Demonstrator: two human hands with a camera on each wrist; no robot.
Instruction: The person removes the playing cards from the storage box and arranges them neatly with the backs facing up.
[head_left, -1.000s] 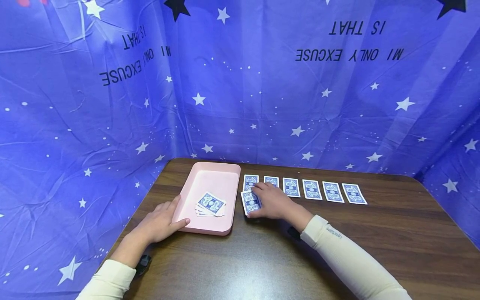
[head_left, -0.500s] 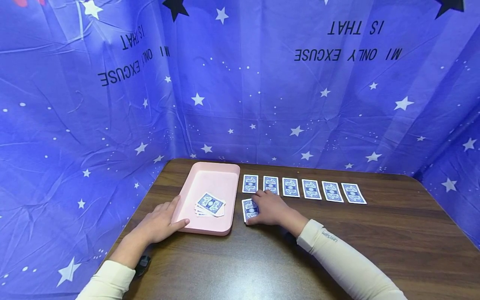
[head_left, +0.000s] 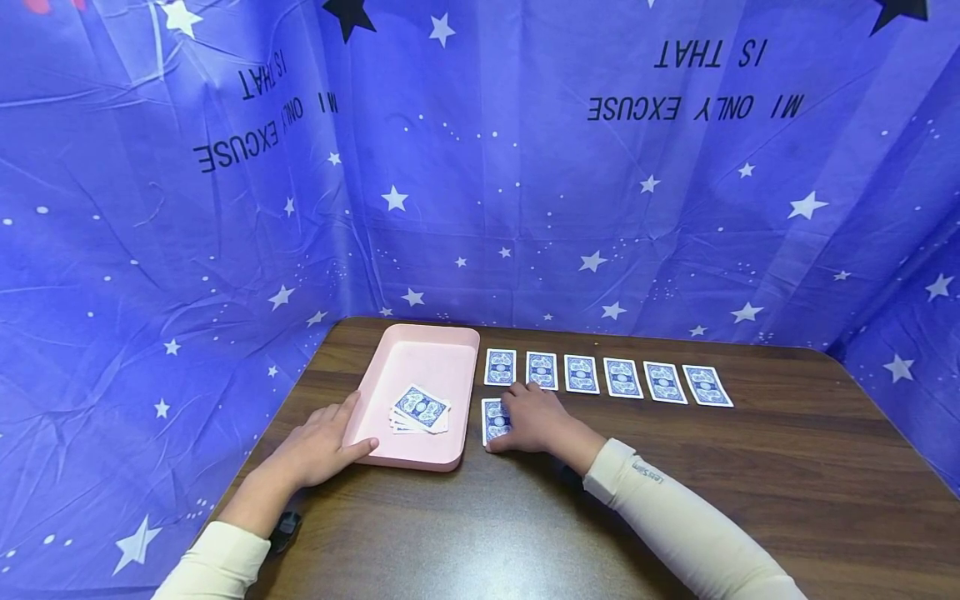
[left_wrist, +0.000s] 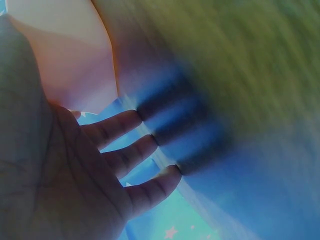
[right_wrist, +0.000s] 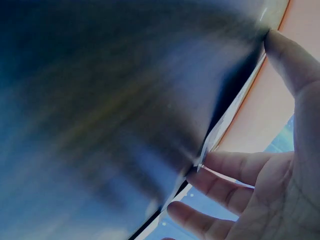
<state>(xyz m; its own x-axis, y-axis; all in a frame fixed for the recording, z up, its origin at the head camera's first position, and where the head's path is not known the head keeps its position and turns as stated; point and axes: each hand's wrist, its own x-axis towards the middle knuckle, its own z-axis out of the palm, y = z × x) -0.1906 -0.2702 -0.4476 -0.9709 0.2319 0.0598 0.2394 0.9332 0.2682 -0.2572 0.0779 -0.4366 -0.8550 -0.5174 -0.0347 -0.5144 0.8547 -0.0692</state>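
In the head view a blue-backed playing card [head_left: 493, 422] lies face down on the table just right of the pink tray [head_left: 467, 433]. My right hand [head_left: 534, 419] holds this card with the thumb at its near edge and fingertips at its far edge, covering its right part. The right wrist view shows the card [right_wrist: 220, 130] as a thin sliver between thumb and fingers. At the tray's left side rests my left hand [head_left: 318, 442], fingers extended, thumb at the near corner. Its fingertips touch the tabletop in the left wrist view, beside the tray [left_wrist: 75, 55].
A loose stack of cards [head_left: 422, 408] lies inside the tray, its top card face down. Along the back of the wooden table [head_left: 450, 533] runs a row of several face-down cards [head_left: 622, 379]. A blue star-patterned curtain [head_left: 525, 208] hangs behind the table and at both sides.
My right hand has moved the card toward the near side, off its overlap with the row, and then slightly left below the row's first card. The left hand and tray stay put.
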